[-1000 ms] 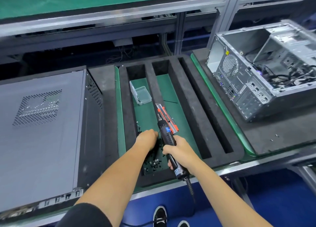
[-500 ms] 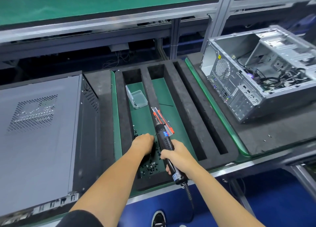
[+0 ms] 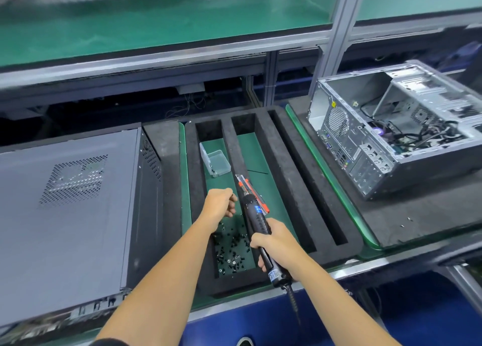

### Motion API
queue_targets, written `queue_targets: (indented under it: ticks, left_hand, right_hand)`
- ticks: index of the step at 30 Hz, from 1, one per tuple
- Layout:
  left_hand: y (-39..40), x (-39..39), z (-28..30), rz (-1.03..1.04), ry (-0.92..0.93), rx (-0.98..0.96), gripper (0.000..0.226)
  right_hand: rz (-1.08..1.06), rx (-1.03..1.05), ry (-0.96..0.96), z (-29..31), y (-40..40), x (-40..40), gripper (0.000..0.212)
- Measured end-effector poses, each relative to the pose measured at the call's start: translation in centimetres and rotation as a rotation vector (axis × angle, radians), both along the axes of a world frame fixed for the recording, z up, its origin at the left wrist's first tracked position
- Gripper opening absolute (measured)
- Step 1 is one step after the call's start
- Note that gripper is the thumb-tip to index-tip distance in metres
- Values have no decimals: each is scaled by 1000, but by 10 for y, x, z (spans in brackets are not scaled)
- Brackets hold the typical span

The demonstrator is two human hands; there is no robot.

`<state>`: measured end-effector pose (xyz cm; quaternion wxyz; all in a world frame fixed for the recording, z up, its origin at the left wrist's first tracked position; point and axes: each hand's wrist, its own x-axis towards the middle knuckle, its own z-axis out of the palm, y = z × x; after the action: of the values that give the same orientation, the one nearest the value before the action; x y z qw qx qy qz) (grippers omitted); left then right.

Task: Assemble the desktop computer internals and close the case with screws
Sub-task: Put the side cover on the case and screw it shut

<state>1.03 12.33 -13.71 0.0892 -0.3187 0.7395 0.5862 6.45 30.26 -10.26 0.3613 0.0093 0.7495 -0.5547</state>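
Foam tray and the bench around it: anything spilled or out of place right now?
Black screws lie loose in a heap on the tray slot floor, not in the clear plastic box further back. A few small specks, perhaps stray screws, sit on the black mat by the open case. Nothing looks damaged.

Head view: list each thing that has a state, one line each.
Left case: closed, lying flat.
Right case: open, cables showing inside.
Plastic box: lid open.
Screws: loose in the tray slot.
Screwdriver: held by right hand.
Left hand: fingers curled above the screws.
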Motion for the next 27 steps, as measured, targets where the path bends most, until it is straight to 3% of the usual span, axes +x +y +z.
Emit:
queue_targets:
  ticks: [5, 9, 14, 19, 23, 27]
  left_hand:
    - [-3, 8, 26, 103, 260, 150, 12]
    - [-7, 18, 45, 74, 367, 167, 21]
    - [-5, 40, 72, 48, 419, 128, 24]
    - [-9, 65, 98, 99, 480, 153, 17]
    - [-13, 86, 117, 166, 522, 167, 12]
    - [-24, 108, 135, 178, 558, 212, 15]
  right_hand:
    - [61, -11, 42, 19, 7, 5, 38]
    - [77, -73, 80, 32, 15, 17, 30]
    - [130, -66, 78, 51, 19, 35, 61]
    - [193, -119, 129, 68, 19, 56, 44]
    - [219, -116, 161, 81, 15, 75, 51]
    - [234, -151, 226, 99, 3, 95, 35]
